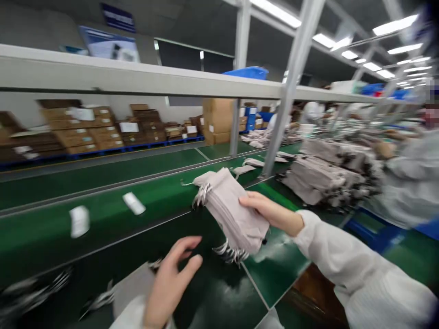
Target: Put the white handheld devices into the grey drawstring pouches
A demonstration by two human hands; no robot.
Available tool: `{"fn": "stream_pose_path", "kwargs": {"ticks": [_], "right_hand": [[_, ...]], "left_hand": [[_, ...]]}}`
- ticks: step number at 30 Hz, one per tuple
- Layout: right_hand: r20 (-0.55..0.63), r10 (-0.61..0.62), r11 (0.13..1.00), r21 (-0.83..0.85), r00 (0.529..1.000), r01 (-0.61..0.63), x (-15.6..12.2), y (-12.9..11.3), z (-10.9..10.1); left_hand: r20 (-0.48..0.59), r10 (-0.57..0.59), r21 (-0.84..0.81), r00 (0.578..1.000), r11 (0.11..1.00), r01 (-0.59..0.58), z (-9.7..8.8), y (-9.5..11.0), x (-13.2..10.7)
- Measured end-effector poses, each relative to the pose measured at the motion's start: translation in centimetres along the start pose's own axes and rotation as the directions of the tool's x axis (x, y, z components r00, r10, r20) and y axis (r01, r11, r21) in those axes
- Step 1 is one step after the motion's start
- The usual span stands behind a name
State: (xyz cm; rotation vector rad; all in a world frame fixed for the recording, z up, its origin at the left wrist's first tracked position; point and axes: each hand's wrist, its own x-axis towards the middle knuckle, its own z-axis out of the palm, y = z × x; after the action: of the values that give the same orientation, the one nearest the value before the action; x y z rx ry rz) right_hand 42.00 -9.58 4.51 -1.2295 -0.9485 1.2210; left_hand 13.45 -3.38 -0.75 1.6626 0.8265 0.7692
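Observation:
My right hand [262, 205] grips a stack of pale grey-pink drawstring pouches [233, 210] by its right side, thumb on top. Dark and light cord ends fringe the stack at both ends. It is tilted over the green work surface [222, 283]. Lower left, my left hand [174, 278] is apart from the stack, thumb and fingers spread, nothing between them. Partly behind that hand and sleeve, another grey pouch [132, 290] lies on the surface with its cords out to the side.
Beyond runs a green conveyor belt [106, 214] carrying white pieces [133, 203] and pouches [244, 169]. A metal post [279, 132] rises at the table's edge. At right are piled pouches [318, 176], a blue crate [373, 233] and a co-worker in white [411, 183]. Cartons [73, 128] line the back.

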Motion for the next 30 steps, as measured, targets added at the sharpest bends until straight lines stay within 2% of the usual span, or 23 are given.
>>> {"fn": "stream_pose_path", "kwargs": {"ticks": [2,3,5,6,7,8,9,10,12,15,17,21,26,30], "right_hand": [[0.138,0.041,0.999,-0.038,0.99,-0.036,0.8,4.0,4.3],[0.186,0.026,0.995,-0.1,0.982,-0.008,1.1,5.4,6.0],[0.221,-0.135,0.935,-0.294,0.966,0.198,1.7,6.7,8.6],[0.232,-0.275,0.846,-0.402,0.933,0.349,1.9,6.7,9.4],[0.261,-0.418,0.715,-0.497,0.87,0.492,2.2,6.2,10.1],[0.313,-0.53,0.564,-0.564,0.788,0.603,2.4,5.5,10.6],[0.385,-0.593,0.422,-0.6,0.707,0.68,2.6,4.5,11.1],[0.468,-0.61,0.305,-0.606,0.639,0.735,2.7,3.4,11.4],[0.629,-0.548,0.161,-0.568,0.552,0.807,2.9,1.4,12.1],[0.743,-0.472,0.087,-0.497,0.474,0.864,3.0,0.1,13.0],[0.755,-0.481,0.054,-0.48,0.445,0.875,3.1,0.2,13.3],[0.761,-0.541,-0.087,-0.474,0.358,0.876,3.1,0.7,13.5],[0.811,-0.471,-0.191,-0.478,0.347,0.857,2.6,-0.1,13.4],[0.84,-0.46,-0.303,-0.452,0.287,0.839,2.1,-0.5,13.1]], "left_hand": [[0.055,-0.002,-0.28,0.999,0.96,0.017,0.9,0.3,-0.1],[0.062,-0.024,-0.386,0.998,0.921,0.046,1.3,0.3,-0.2],[-0.045,-0.089,-0.479,0.995,0.876,0.057,1.7,-0.1,-0.7],[-0.105,-0.122,-0.468,0.987,0.882,0.059,1.7,-0.3,-1.1],[-0.155,-0.142,-0.43,0.978,0.9,0.063,1.6,-0.5,-1.5],[-0.188,-0.15,-0.381,0.971,0.922,0.069,1.3,-0.7,-2.0],[-0.203,-0.151,-0.335,0.967,0.939,0.076,1.0,-0.9,-2.5],[-0.212,-0.147,-0.301,0.966,0.95,0.078,0.7,-1.1,-3.0],[-0.237,-0.126,-0.262,0.963,0.963,0.061,0.1,-1.5,-3.6],[-0.265,-0.101,-0.202,0.959,0.978,0.047,-0.4,-2.2,-3.8],[-0.249,-0.086,-0.165,0.965,0.985,0.046,-0.5,-2.5,-3.7],[-0.221,-0.018,-0.056,0.975,0.998,0.006,-0.6,-2.9,-3.5],[-0.17,0.182,0.07,0.968,0.983,-0.173,-0.7,-3.0,-3.2],[-0.159,0.267,0.049,0.95,0.964,-0.263,-0.8,-2.9,-3.0]]}}
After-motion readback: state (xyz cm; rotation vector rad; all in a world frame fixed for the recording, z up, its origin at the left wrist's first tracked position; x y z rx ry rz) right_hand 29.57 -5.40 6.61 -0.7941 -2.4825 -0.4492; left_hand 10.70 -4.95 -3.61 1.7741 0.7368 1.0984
